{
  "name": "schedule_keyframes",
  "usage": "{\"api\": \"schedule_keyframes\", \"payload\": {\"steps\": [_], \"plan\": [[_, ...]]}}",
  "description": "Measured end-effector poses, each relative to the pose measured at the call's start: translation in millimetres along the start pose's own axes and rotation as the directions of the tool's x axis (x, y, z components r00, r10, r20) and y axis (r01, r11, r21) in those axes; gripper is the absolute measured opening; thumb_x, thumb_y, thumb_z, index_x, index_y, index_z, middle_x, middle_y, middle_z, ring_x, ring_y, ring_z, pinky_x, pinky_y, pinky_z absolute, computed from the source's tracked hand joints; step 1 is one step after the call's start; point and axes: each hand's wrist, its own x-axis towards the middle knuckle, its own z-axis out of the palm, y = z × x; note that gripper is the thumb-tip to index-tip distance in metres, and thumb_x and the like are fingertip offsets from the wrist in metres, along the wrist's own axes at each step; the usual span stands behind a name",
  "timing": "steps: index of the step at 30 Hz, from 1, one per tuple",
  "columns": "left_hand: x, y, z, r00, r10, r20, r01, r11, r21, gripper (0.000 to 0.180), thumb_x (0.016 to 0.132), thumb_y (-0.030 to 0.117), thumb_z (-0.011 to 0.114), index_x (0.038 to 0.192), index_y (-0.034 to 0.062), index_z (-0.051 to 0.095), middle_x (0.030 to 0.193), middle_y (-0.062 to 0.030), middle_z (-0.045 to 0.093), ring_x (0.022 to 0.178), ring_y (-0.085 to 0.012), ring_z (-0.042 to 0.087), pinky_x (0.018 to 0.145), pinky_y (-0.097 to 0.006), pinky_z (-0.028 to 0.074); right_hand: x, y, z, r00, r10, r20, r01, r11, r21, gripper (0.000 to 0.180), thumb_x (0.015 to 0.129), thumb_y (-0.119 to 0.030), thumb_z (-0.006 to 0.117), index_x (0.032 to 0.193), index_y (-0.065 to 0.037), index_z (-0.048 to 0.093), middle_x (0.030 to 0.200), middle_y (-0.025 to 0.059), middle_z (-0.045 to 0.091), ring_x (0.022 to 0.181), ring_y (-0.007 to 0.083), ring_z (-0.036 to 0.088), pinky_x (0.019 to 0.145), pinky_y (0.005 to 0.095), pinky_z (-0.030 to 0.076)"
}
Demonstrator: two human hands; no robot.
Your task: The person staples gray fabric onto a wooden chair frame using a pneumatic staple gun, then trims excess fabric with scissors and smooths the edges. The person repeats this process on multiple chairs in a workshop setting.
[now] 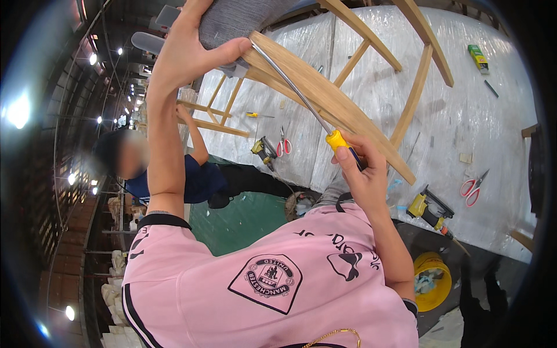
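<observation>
My right hand (362, 168) is closed around the yellow handle of a screwdriver (296, 90), held slantwise. Its long metal shaft runs up and left along a pale wooden chair leg (331, 87), and the tip ends at the top of that leg, beside my left thumb. My left hand (194, 49) holds the chair's grey upholstered part (232, 20), thumb pressed against it; its other fingers are partly hidden or cut off by the upper edge. More wooden legs and crossbars (413, 95) of the chair extend to the right.
Plastic sheeting covers the worktable (371, 139). On it lie two staple guns (429, 207), two red-handled scissors (474, 188), another screwdriver (253, 115) and a green-yellow box (478, 59). A yellow bucket (445, 284) stands below its near edge. A co-worker (191, 177) handles another wooden frame (217, 123) at left.
</observation>
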Motion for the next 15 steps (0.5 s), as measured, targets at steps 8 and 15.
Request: {"api": "schedule_keyframes", "payload": {"steps": [8,15], "plan": [[5,35,0,0.999,-0.037,0.008,0.036,0.999,0.025,0.103,0.069,0.049,0.085,0.154,0.0079,0.045,0.157,-0.0284,0.040,0.151,-0.0404,0.033,0.123,-0.049,0.025,14,12,8,0.999,-0.045,-0.023,0.047,0.991,0.123,0.033,0.098,-0.022,0.074,0.123,0.000,0.069,0.089,0.0074,0.073,0.076,0.0081,0.065,0.065,0.0223,0.047],[4,19,3,0.999,-0.026,-0.048,0.026,1.000,-0.009,0.098,0.068,0.047,0.086,0.151,0.0082,0.050,0.160,-0.0294,0.037,0.153,-0.0410,0.030,0.123,-0.050,0.023,-4,22,-23,0.999,0.052,0.013,-0.053,0.993,0.107,0.032,0.098,-0.021,0.072,0.123,-0.002,0.067,0.087,0.0072,0.072,0.070,0.0081,0.063,0.062,0.0223,0.047]]}}
